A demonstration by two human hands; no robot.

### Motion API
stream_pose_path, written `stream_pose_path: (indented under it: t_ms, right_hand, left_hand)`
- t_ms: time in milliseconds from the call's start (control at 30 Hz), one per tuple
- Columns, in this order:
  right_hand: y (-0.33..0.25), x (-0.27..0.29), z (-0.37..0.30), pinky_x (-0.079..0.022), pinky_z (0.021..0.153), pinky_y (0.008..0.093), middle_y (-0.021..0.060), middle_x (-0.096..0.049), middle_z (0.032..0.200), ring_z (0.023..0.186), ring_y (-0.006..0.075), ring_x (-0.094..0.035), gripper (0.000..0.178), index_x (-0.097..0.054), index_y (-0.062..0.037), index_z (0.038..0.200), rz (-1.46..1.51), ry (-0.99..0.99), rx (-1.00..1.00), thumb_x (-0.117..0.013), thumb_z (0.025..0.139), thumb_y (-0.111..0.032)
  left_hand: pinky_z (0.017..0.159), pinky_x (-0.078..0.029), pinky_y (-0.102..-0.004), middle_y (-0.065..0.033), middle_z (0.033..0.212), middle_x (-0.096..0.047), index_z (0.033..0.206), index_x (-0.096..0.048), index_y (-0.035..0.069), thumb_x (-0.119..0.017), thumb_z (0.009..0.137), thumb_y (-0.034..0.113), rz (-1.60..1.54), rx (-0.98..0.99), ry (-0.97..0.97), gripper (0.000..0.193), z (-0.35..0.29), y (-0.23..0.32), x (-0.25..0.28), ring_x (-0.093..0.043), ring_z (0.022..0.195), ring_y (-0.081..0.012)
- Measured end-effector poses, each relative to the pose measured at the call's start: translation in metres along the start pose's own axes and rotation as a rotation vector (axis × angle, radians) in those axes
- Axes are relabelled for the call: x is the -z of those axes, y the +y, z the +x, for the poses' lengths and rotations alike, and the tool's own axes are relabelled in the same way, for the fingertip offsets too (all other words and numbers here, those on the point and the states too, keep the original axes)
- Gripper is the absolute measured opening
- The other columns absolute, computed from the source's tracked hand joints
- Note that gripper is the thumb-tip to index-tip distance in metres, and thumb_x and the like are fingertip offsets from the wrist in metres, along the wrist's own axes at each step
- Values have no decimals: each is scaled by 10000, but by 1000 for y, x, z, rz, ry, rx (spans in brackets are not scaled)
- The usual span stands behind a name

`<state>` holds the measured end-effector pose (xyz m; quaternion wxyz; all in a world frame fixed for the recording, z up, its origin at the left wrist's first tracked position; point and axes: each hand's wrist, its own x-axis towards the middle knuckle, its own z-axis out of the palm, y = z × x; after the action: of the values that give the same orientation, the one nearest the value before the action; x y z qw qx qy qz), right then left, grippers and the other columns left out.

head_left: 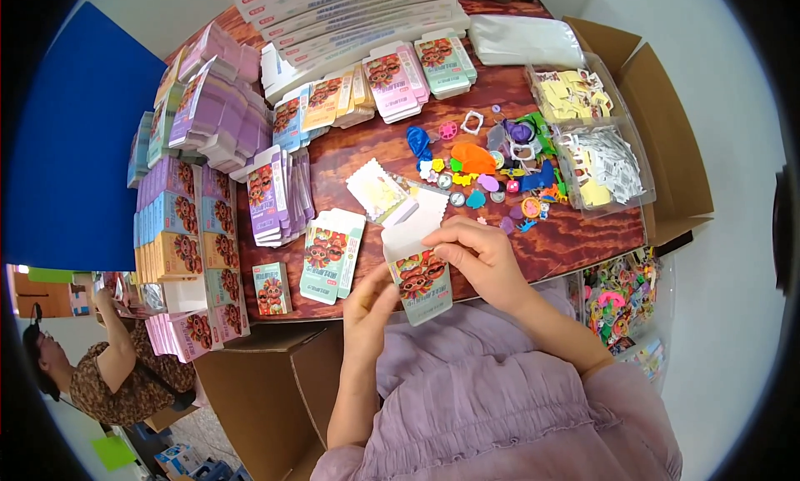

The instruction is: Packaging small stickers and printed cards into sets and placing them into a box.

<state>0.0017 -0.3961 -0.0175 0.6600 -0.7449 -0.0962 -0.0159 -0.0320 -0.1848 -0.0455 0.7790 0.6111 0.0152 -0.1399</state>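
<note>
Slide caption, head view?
Left hand and right hand hold a green printed carton at the edge of a table.

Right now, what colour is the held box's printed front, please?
The printed front is pale green with red artwork, best in the head view.

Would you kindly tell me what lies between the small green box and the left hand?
In the head view, flat green cartons lie between that box and the left hand.

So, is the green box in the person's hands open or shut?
Open: the green box has its white flap unfolded, sticking out beyond the printed front.
</note>
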Motion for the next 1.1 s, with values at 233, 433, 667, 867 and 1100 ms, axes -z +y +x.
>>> stream_pose_path:
  t_ms: [233, 433, 667, 867, 1100]
  right_hand:
    - [-13, -3, -2, -512, 844, 284, 72, -662, 1086, 1002, 135, -626, 337, -568, 2, 1262, 258, -17, -131, -617, 929, 1]
    - [-4, 6, 5, -495, 868, 273, 96, -647, 1113, 1052, 137, -609, 193, -590, -9, 1116, 267, -184, -42, -612, 925, 7]
    - [3, 2, 1, -498, 769, 245, 80, -673, 1068, 943, 96, -623, 80, -637, -2, 983, 222, -211, -228, -652, 909, -28]
    - [-5, 3, 1, -487, 626, 223, 24, -691, 826, 747, 51, -621, 94, -681, 27, 950, 25, -118, -212, -675, 907, -56]
    - [-7, 15, 12, -518, 692, 260, 75, -719, 848, 773, 94, -659, 116, -671, 26, 968, -86, -294, -198, -640, 923, -76]
  left_hand:
    - [771, -539, -293, -135, 1062, -654, 1371, -517, -19, -609, 883, -113, 492, -355, 110, 505, -9, 18, -17, -661, 915, -185]
    - [721, -534, -308, -151, 1008, -632, 1294, -540, -19, -625, 858, -121, 675, -407, 57, 456, -6, 18, -10, -661, 847, -219]
    - [787, -555, -325, -174, 1080, -635, 1384, -346, 12, -566, 923, -95, 571, -321, 6, 522, -8, 8, -14, -684, 957, -248]
    - [799, -550, -335, -182, 1098, -644, 1395, -363, 9, -565, 915, -108, 530, -197, -101, 534, -6, 19, -15, -682, 979, -247]
    - [762, -522, -284, -110, 1064, -620, 1420, -359, 43, -563, 904, -131, 597, -181, -131, 581, -6, 24, -13, -639, 946, -162]
